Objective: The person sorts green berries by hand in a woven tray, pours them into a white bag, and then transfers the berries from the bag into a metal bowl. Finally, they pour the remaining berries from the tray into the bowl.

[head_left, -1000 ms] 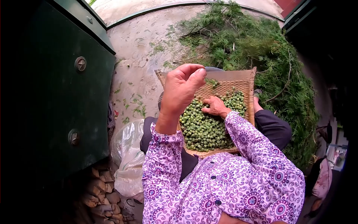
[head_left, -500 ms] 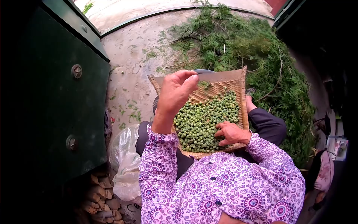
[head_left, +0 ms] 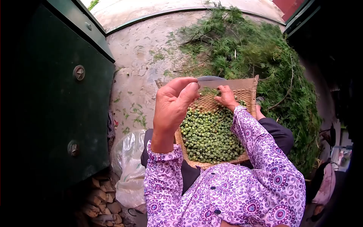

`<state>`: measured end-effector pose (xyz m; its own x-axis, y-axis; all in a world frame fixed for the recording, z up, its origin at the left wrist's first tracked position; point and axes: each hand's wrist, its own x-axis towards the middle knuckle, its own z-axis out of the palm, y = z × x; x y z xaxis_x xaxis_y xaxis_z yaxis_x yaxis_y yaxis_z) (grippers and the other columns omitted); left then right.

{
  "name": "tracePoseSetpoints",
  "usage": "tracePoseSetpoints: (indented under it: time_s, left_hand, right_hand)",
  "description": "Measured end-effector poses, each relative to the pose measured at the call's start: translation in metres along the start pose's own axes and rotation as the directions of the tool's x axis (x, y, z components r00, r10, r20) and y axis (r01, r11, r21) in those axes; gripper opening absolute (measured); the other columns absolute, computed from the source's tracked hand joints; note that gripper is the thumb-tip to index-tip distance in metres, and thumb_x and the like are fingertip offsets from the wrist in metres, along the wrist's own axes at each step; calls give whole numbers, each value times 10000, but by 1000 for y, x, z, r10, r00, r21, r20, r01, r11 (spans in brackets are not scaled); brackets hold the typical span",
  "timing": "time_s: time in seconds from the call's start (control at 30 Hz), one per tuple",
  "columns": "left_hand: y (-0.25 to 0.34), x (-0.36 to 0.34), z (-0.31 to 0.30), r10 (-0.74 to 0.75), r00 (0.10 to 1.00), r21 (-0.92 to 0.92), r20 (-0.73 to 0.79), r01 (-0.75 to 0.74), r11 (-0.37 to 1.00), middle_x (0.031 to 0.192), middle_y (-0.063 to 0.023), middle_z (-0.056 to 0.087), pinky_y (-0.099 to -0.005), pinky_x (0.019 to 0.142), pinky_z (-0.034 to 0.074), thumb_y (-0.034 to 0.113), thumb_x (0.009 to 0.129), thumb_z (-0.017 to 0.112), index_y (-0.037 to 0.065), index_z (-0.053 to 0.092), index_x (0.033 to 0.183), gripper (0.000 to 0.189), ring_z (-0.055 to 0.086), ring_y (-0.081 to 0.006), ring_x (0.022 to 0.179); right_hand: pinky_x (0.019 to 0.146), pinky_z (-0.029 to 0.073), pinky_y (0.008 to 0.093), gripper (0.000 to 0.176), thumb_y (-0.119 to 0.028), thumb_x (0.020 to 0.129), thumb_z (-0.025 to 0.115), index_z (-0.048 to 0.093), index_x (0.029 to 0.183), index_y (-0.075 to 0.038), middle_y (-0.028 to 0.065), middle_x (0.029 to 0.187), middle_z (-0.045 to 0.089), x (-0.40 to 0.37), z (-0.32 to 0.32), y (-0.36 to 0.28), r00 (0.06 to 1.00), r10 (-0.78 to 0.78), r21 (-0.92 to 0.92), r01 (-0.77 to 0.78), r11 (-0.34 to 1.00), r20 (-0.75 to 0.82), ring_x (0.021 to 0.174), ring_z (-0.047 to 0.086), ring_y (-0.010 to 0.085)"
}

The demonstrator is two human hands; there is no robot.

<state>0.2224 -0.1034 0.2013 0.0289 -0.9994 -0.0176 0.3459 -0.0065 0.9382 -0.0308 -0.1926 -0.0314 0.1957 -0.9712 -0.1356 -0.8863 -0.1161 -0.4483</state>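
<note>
A woven winnowing basket (head_left: pixel 249 99) rests on my lap, holding a thick layer of small round green cones (head_left: pixel 211 132). My left hand (head_left: pixel 174 102) is raised over the basket's left side, thumb and forefinger brought together; whatever lies between them is too small to make out. Toward the basket's far edge, my right hand (head_left: pixel 227 97) has its fingertips closed on a small green sprig (head_left: pixel 208 91). The right forearm reaches across the right part of the cones.
Cut evergreen branches (head_left: pixel 261 56) are heaped on the floor ahead and to the right. A rim of a pale basin (head_left: pixel 211 78) shows behind the basket. At left are a clear plastic bag (head_left: pixel 130 170), a green metal door (head_left: pixel 81 109) and stacked firewood (head_left: pixel 100 198).
My right hand has moved from the near right of the cones up to the sprig by the far edge. My left hand stays raised, its fingers still together.
</note>
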Motion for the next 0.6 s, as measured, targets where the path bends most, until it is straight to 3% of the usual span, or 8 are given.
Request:
tracePoseSetpoints:
  time_s: [0.1,0.23,0.27,0.33,0.4,0.43,0.5,0.6]
  left_hand:
    - [1,1,1,6,1000,10,-3,-6,1000,874,-102,641,-231,656,492,145,864,566,-17,605,982,205,612,-116,723]
    - [2,0,-2,-28,999,-29,17,29,999,852,-50,618,-202,650,463,146,833,620,-24,602,990,232,572,-87,728]
    - [3,0,-1,-30,999,-42,12,30,999,848,-47,617,-202,649,462,146,833,620,-24,602,990,232,569,-85,727]
    - [3,-1,0,-28,1000,-56,11,29,998,843,-44,616,-203,648,460,146,833,620,-25,603,990,232,567,-84,727]
    - [0,-1,1,9,1000,2,18,-9,1000,870,-95,642,-222,664,489,146,862,571,-16,606,985,207,609,-108,727]
    - [0,-1,1,13,1000,1,21,-13,1000,870,-95,642,-222,664,489,146,862,571,-16,606,985,207,609,-108,727]
    - [0,-1,2,-3,999,5,32,3,1000,866,-90,642,-221,662,488,150,860,575,-15,606,981,207,608,-106,726]
    - [-2,-2,3,-10,999,-12,43,11,1000,864,-86,642,-220,658,487,150,859,576,-14,607,976,203,607,-105,724]
  right_hand:
    - [798,439,427,515,-232,644,745,523,1095,-124,179,1029,475,7,3,-9,995,66,-65,-61,996,74,938,520,349]
    - [748,456,402,326,-181,600,740,597,865,-54,181,894,509,19,20,8,1000,16,13,-16,1000,-10,898,533,338]
    - [707,466,377,207,-131,594,703,596,738,-27,165,775,563,26,23,15,997,32,29,-30,999,-64,822,566,310]
    - [689,470,369,184,-120,597,686,597,731,-31,154,738,582,27,19,22,996,73,100,-68,993,-52,777,579,299]
    - [644,478,334,139,-107,608,652,600,720,-45,113,712,626,28,17,32,990,110,175,-93,980,-89,673,602,252]
    - [644,478,334,139,-107,608,652,600,720,-45,113,712,626,30,19,40,990,109,174,-91,981,-94,673,602,252]
    - [656,477,321,142,-107,617,643,603,737,-41,112,712,626,33,18,47,960,280,380,-248,891,-30,679,602,226]
    - [685,477,320,150,-127,638,621,611,765,-46,115,734,632,20,1,40,960,280,358,-265,895,13,705,603,217]
